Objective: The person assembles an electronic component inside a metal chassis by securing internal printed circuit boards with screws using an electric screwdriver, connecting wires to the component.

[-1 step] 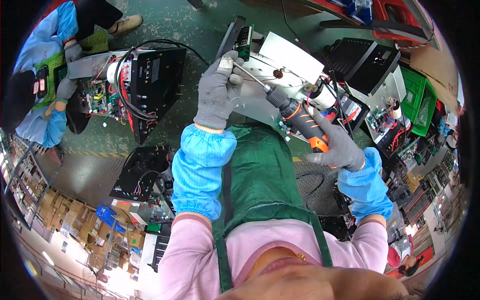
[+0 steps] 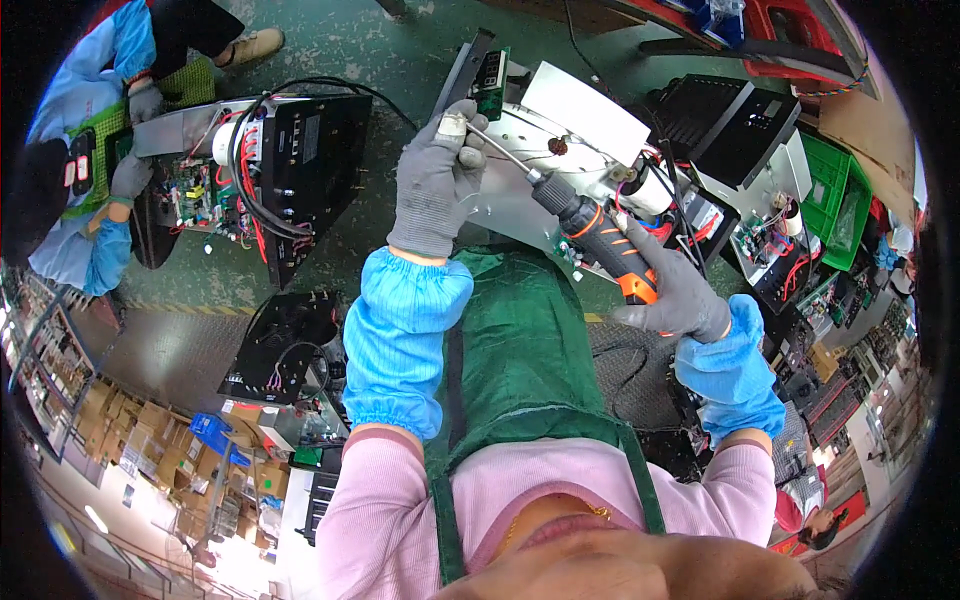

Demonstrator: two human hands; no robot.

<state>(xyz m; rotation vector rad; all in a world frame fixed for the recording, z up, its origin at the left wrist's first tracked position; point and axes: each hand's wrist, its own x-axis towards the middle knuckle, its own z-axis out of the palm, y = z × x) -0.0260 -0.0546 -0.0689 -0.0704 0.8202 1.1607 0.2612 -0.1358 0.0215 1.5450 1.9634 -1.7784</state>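
Overhead, the right hand (image 2: 675, 290), in a grey glove with a blue sleeve cover, is clenched around the black-and-orange grip of an electric screwdriver (image 2: 600, 235). Its long metal bit runs up and to the left from that hand toward the left hand (image 2: 435, 185), which is also grey-gloved. The left hand pinches the tip of the bit between thumb and fingertips (image 2: 462, 125), along with something small and pale there that is too small to identify.

Just beyond both hands lies a white metal chassis (image 2: 585, 115), opened up, with red wires and a white cylindrical part (image 2: 648, 190) just above the right hand. A narrow green circuit board (image 2: 490, 70) stands just above the left hand's fingertips. Further right of the right hand sit a black box-shaped unit (image 2: 725, 115) and a green crate (image 2: 830, 190).

Well to the left of the left hand, a black open chassis (image 2: 290, 170) with red and black cables rests on the green floor (image 2: 340, 45); another person (image 2: 90, 150) in blue sleeves and grey gloves is at it.

A green apron (image 2: 520, 340) hangs below both hands.
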